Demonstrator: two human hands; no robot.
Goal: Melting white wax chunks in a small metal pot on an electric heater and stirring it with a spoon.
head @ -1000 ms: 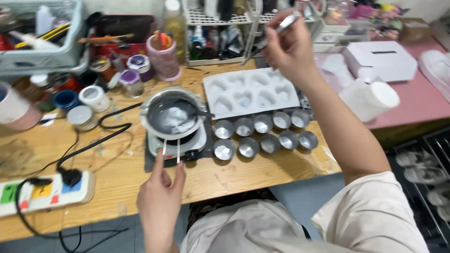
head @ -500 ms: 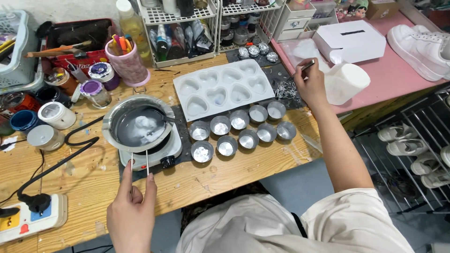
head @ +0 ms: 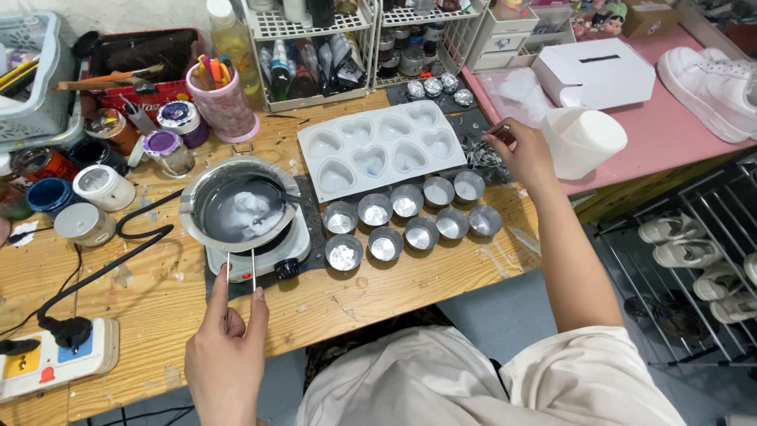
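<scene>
- Two thin white sticks [head: 240, 268] are pinched upright between the fingers of the left hand [head: 227, 355], low in the frame left of centre; the fingers are closed together on them.
- The stick tips stand just in front of a small white hot plate [head: 264, 254], whose black knob [head: 287, 269] is seen close to the right of the sticks.
- A metal pot [head: 236, 207] is set on the hot plate, left of centre; clear liquid with a white lump half melted is seen inside it.
- The right hand [head: 524, 154] is stretched to the upper right of the frame, fingers curled together on a small dark thing [head: 503, 132]; what kind of thing cannot be told.
- That hand rests over a dark mat [head: 482, 154] strewn with silvery scraps, just right of a white mould [head: 380, 148] with heart-shaped hollows.
- Ten small metal cups [head: 410, 217] are lined up in two rows in front of the mould, at the centre of the frame.
- A white roll [head: 587, 140] lies near the right hand, on a pink surface.
- Paint jars [head: 102, 185] and a pink pen holder [head: 225, 102] are noted at upper left on the wooden table [head: 158, 308].
- A power strip [head: 55, 359] lies at lower left, with a black cable [head: 118, 248] running toward the hot plate.
</scene>
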